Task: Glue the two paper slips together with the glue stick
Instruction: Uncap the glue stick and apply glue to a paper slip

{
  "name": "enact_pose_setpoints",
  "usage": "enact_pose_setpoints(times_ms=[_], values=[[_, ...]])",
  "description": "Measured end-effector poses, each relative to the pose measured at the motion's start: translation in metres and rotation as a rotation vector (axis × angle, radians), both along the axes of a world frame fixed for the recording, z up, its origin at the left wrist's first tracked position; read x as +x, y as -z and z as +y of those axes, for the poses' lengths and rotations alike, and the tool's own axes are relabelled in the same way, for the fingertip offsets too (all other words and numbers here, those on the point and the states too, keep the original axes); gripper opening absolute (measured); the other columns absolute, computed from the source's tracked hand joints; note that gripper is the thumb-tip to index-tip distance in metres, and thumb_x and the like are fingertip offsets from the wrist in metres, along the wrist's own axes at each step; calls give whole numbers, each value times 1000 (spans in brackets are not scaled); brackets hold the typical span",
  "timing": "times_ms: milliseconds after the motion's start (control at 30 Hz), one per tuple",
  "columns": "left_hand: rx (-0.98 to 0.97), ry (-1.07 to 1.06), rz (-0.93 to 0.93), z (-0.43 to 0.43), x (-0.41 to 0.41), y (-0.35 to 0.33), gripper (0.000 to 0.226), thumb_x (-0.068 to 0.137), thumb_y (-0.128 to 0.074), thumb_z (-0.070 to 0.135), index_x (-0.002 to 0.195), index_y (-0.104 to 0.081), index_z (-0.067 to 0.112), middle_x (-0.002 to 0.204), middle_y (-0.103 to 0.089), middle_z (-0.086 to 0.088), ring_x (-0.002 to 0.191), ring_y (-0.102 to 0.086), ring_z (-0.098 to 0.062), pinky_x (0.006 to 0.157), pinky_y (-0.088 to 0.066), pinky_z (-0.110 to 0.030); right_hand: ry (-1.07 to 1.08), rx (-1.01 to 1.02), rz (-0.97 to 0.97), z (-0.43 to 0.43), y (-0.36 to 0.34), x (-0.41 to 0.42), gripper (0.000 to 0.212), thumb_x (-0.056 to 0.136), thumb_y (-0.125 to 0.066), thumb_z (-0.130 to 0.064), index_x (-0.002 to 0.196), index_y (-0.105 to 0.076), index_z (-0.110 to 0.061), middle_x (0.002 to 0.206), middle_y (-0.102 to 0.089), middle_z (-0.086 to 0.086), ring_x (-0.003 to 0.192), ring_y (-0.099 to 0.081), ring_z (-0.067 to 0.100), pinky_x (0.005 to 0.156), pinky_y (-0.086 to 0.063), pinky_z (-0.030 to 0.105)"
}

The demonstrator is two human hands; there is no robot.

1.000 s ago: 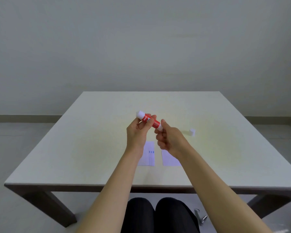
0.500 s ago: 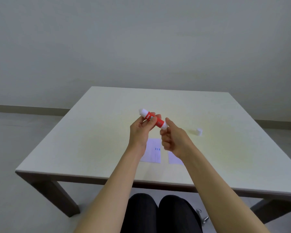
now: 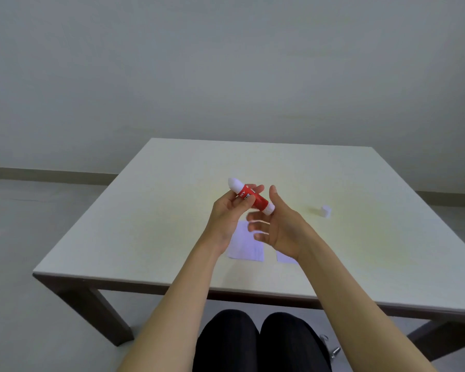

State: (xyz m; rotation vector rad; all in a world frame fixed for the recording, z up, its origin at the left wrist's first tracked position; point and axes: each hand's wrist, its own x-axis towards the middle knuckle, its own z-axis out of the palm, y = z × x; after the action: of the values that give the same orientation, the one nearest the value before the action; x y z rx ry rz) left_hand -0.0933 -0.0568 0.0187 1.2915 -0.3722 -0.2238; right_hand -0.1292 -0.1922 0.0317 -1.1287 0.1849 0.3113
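My left hand [image 3: 227, 213] holds the red glue stick with white ends [image 3: 251, 196] above the pale square table [image 3: 159, 210], fingers wrapped round its red middle, the stick tilted with its bare white tip up and away to the left. My right hand [image 3: 281, 226] is spread beside its lower white end, fingers blurred. Under my hands lie two white paper slips, the left slip [image 3: 243, 244] and the right slip [image 3: 285, 256], apart. A small white cap [image 3: 325, 211] stands to the right.
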Motion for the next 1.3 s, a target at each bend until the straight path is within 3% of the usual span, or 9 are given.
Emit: enact_pose_setpoints(times_ms=[133, 233, 400, 500, 600, 767, 900, 1100, 1300], values=[[500, 62, -177, 22, 11, 0, 49, 90, -58, 26, 137, -45, 33, 150, -38, 8, 144, -24, -6, 116, -23, -31, 200, 97, -100, -6, 3, 2, 17, 92, -57, -22, 85, -63, -9, 68, -61, 6, 50, -61, 13, 47, -51, 21], [1041, 159, -232, 57, 24, 13, 68, 89, -57, 38, 147, -22, 37, 159, -10, 4, 148, 6, -11, 119, 7, -44, 380, -102, -98, -20, 11, 7, 10, 88, -62, -20, 81, -61, -12, 64, -56, 3, 50, -54, 17, 47, -49, 25], [1280, 330, -339, 61, 32, 33, 78, 89, -53, 46, 151, -10, 29, 160, -4, 15, 147, 11, -13, 118, 12, -48, 412, -433, -174, -7, 26, 15, 10, 88, -57, -14, 81, -60, -7, 73, -66, 10, 58, -65, 20, 56, -57, 30], [1410, 341, -424, 52, 35, 42, 89, 82, -56, 56, 151, -6, 29, 160, -3, 13, 148, 12, -17, 116, 11, -51, 373, -736, -311, 7, 37, 19, 7, 84, -59, -14, 82, -65, -10, 67, -71, -6, 68, -69, 18, 66, -57, 22], [1441, 352, -456, 53, 36, 53, 99, 75, -57, 64, 150, -3, 32, 160, 0, 16, 147, 13, -18, 115, 12, -53, 307, -947, -364, 13, 44, 21, 8, 82, -64, -18, 87, -67, -13, 79, -73, 2, 70, -66, 17, 60, -44, 8], [1420, 349, -455, 54, 38, 60, 101, 71, -56, 69, 149, 0, 38, 159, 2, 19, 146, 17, -17, 114, 16, -54, 232, -1084, -489, 21, 48, 11, 11, 82, -63, -14, 84, -68, -5, 77, -71, 14, 69, -61, 25, 66, -49, 29], [1392, 347, -416, 51, 38, 60, 104, 70, -58, 68, 150, 1, 36, 160, -1, 16, 146, 19, -17, 114, 17, -53, 104, -1044, -509, 24, 52, -10, 11, 76, -64, -22, 75, -66, -11, 67, -67, 13, 52, -46, 7, 51, -38, 16], [1466, 385, -444, 53, 38, 54, 103, 73, -55, 69, 150, 3, 33, 160, 5, 15, 146, 18, -20, 113, 14, -54, 244, -978, -392, 3, 40, 8, 12, 80, -70, -18, 88, -72, -10, 84, -75, 8, 77, -67, 21, 70, -51, 29], [1441, 354, -389, 51, 37, 55, 107, 71, -58, 68, 150, 3, 33, 161, 1, 15, 146, 18, -17, 114, 16, -52, 29, -972, -443, 10, 47, -17, 11, 70, -65, -31, 74, -69, -21, 68, -71, 8, 56, -61, 12, 53, -49, 27]])
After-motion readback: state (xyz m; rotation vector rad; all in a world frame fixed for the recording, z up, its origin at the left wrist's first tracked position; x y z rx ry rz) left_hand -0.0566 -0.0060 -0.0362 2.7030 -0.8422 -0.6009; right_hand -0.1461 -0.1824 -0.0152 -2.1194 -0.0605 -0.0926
